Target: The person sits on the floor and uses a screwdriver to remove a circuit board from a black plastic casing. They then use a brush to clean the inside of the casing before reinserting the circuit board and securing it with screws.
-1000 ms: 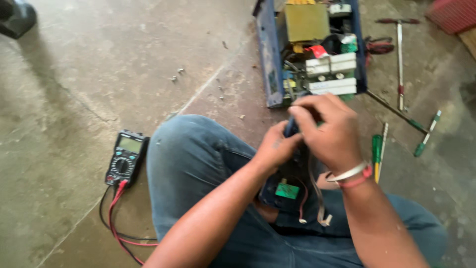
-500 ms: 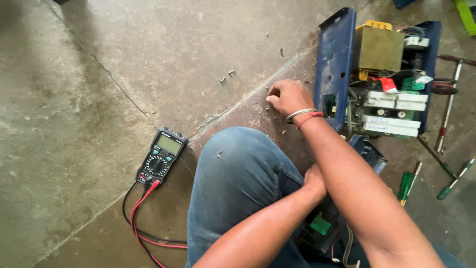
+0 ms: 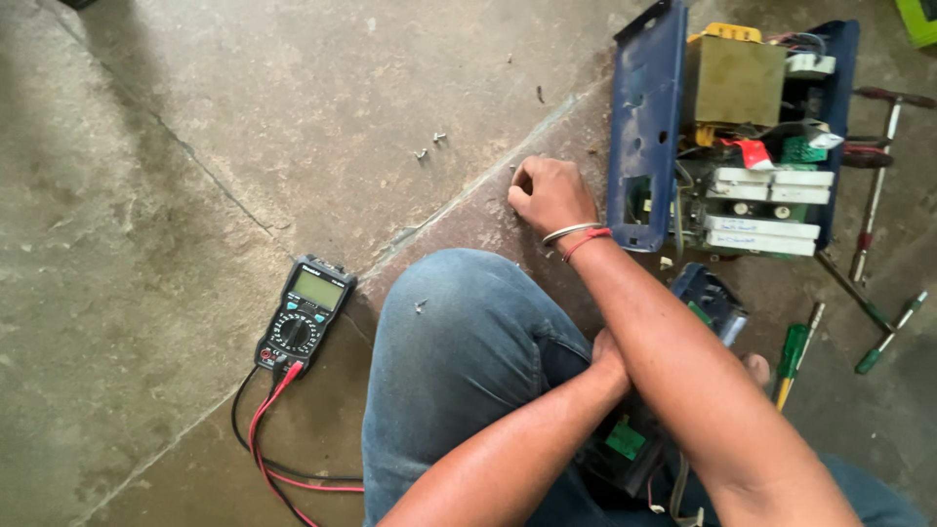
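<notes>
Screws [image 3: 430, 145] lie loose on the concrete floor [image 3: 146, 195], apart from the right hand [image 3: 549, 194], curled shut, knuckles down; left hand [image 3: 607, 353] hidden, can't tell. Pinch each slowly; they roll.

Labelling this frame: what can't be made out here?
Head view only:
- Left hand: mostly hidden behind the right forearm; its grip unreadable.
- Right hand: fist curled on the floor; contents, if any, hidden by the fingers.
- Black part with green board: mostly covered by the arms.
- Multimeter: display too small.
</notes>
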